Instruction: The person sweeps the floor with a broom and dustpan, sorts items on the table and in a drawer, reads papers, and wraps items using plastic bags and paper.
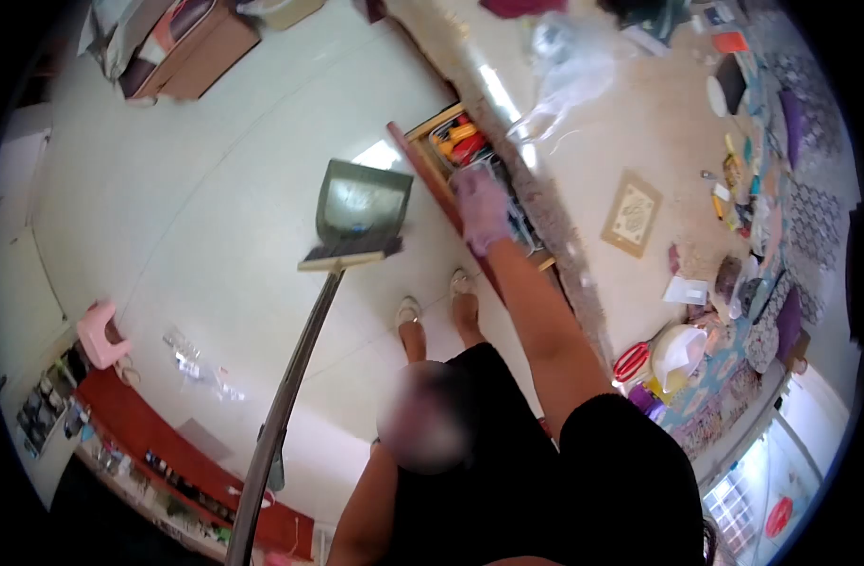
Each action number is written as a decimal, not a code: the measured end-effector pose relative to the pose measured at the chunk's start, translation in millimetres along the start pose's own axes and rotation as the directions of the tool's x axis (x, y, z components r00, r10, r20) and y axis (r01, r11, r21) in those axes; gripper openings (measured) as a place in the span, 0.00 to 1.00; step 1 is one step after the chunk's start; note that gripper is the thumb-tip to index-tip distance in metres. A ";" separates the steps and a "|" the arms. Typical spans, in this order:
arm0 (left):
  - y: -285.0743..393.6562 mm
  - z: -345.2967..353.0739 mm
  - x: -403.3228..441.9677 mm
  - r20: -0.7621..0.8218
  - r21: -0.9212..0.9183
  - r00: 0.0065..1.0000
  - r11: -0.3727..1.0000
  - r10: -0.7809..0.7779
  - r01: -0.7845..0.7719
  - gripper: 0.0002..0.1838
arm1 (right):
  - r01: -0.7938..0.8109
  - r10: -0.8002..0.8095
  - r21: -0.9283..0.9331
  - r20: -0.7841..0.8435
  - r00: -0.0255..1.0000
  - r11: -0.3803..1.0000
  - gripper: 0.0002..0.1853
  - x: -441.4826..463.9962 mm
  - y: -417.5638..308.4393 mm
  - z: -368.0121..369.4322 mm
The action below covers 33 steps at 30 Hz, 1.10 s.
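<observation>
My right hand [484, 209] reaches down into an open drawer [434, 189] with a reddish front. Its fingers are blurred among the contents, so I cannot tell whether they grip anything. Orange and red items [462, 141] lie in the drawer's far end, with dark and metallic things beside and below the hand. My left forearm [364, 509] rises from the bottom edge toward a round blurred patch that covers my left hand [424, 417]. Left of it, a broom [290, 377] slants across the view, its head touching or close to a dark green dustpan [366, 203].
On the tabletop [602, 123] lie a clear plastic bag [569, 71], a patterned card [632, 213], red-handled scissors [632, 361] and a white bag [679, 358]. A pink stool [102, 335] stands at left, near clear plastic litter [201, 363]. A cardboard box [194, 61] sits at upper left.
</observation>
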<state>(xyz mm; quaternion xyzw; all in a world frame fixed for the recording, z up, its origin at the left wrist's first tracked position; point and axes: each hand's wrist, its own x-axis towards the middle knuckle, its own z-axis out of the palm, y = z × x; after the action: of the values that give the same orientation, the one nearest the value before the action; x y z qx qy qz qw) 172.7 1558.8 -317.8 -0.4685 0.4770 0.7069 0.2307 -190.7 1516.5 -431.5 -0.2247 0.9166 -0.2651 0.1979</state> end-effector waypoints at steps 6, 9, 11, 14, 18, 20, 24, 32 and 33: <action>27.2 -10.4 -21.2 0.046 -0.035 0.996 0.996 -0.080 0.082 0.10 | 0.551 -0.446 -0.398 0.331 0.832 0.733 0.17 -33.1 -14.1 -29.7; 45.6 -10.0 -27.2 0.036 -0.040 0.995 0.995 -0.090 0.091 0.11 | 0.694 -0.507 -0.470 0.474 0.720 0.545 0.17 -26.7 -18.9 -33.7; 55.7 -11.4 -34.1 0.032 -0.025 0.996 0.996 -0.085 0.086 0.11 | 0.659 -0.465 -0.492 0.469 0.751 0.569 0.16 -20.4 -30.0 -41.9; 57.1 -15.2 -44.6 0.004 0.010 0.999 0.999 -0.038 0.038 0.12 | 0.611 -0.372 -0.540 0.492 0.787 0.580 0.15 -16.9 -25.3 -57.3; 60.4 -14.3 -49.6 0.062 -0.012 0.997 0.999 -0.044 0.045 0.13 | 0.531 -0.360 -0.688 0.393 0.846 0.495 0.16 -10.2 -2.1 -58.8; 61.3 -11.4 -49.5 0.066 -0.031 0.997 0.998 -0.044 0.046 0.12 | 0.547 -0.277 -0.645 0.478 0.834 0.533 0.18 -2.8 25.2 -31.6; 60.7 -0.1 -45.6 0.060 -0.063 0.996 0.995 -0.071 0.074 0.12 | 0.345 -0.011 -0.527 0.537 0.844 0.777 0.22 -7.4 39.1 -47.1; 121.2 16.7 -52.8 -0.028 0.024 0.991 0.992 0.127 -0.126 0.08 | -0.710 0.683 0.129 0.202 0.702 0.692 0.25 -30.7 22.5 -74.3; 129.5 13.5 -54.2 -0.062 0.072 0.979 0.979 0.193 -0.188 0.06 | -0.709 0.688 0.056 0.196 0.699 0.703 0.25 -29.3 24.4 -71.2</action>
<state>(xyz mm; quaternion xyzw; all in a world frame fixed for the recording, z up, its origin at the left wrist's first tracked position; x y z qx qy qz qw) 91.1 1520.6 -209.1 -0.4369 0.5503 0.6932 0.1607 -208.5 1578.4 -382.8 0.1330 0.8951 -0.2091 0.3706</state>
